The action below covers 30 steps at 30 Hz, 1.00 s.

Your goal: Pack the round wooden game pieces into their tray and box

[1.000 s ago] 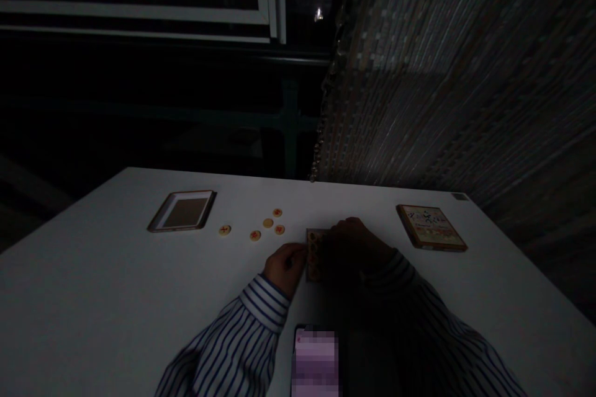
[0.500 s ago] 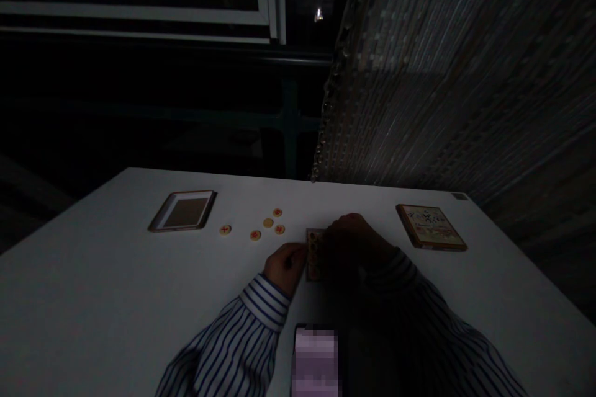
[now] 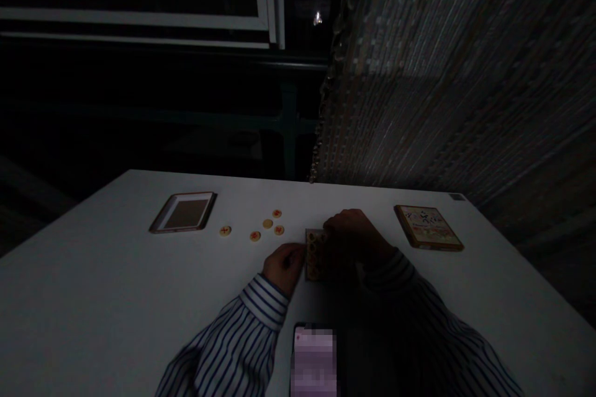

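A small shallow box (image 3: 307, 272) with rows of round xiangqi pieces (image 3: 313, 253) lies on the table in front of me. At its left edge my left hand (image 3: 282, 267) is closed, thumb and fingers pressed against the side. My right hand (image 3: 354, 233) reaches over the right part of the box, its fingers curled downward. Deep shadow hides those fingertips and most of the pieces there, so what they hold cannot be made out. Several loose xiangqi pieces (image 3: 279, 230), most with red characters, are spread left of the box beyond my left hand.
An open tray-like lid or box (image 3: 181, 214) rests at the table's far left. On the right sits a flat box with a printed cover (image 3: 431, 227). A phone (image 3: 314, 360) lies near me on the white table (image 3: 116, 298). Behind hangs a bead curtain (image 3: 400, 105).
My right hand has shifted slightly, uncovering a little more of the box's pieces. The left hand stays at the box's edge, and the loose pieces have not moved.
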Available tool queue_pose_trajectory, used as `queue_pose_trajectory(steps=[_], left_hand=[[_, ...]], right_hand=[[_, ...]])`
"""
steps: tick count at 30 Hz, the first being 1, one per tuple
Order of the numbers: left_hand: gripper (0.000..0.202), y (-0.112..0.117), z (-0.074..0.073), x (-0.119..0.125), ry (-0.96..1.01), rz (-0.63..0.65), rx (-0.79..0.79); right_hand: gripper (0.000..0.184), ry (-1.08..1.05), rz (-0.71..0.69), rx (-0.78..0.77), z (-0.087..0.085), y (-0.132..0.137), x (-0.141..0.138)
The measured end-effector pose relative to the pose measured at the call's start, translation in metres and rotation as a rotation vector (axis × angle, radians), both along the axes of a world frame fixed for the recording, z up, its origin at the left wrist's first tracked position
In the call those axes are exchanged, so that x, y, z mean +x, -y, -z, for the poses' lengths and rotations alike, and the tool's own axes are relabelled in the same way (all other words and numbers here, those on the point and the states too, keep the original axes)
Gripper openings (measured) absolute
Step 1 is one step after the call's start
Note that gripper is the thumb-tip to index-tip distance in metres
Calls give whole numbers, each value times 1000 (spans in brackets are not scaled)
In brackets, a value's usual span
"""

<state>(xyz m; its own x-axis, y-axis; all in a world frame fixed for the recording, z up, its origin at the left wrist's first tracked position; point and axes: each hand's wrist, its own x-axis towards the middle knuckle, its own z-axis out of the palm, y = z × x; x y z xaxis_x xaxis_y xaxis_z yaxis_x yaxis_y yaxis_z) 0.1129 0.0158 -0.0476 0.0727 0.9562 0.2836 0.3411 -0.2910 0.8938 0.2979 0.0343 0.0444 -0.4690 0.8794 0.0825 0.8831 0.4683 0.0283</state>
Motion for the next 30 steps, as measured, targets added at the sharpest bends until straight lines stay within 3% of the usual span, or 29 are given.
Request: queue_pose_trajectory(steps=[6,15,20,26,30], left_hand=[[19,-4,-7,-5,23,-62,-6],[30,-37,-46,-32,-26,-115,28],[30,-54,-53,-40,-244,-156,133],[29,-74,-46,-47,-609,72,239],[32,-83,-43,-50,-716,192,232]], right_hand=[[21,-81,7,99,1,0,3],[22,-197,14,142,-15,-5,-5],[21,-224,16,151,-24,-10,-14],[22,-246,7,177,-18,-15,-11],[22,-251,-8,170,-7,-20,-5]])
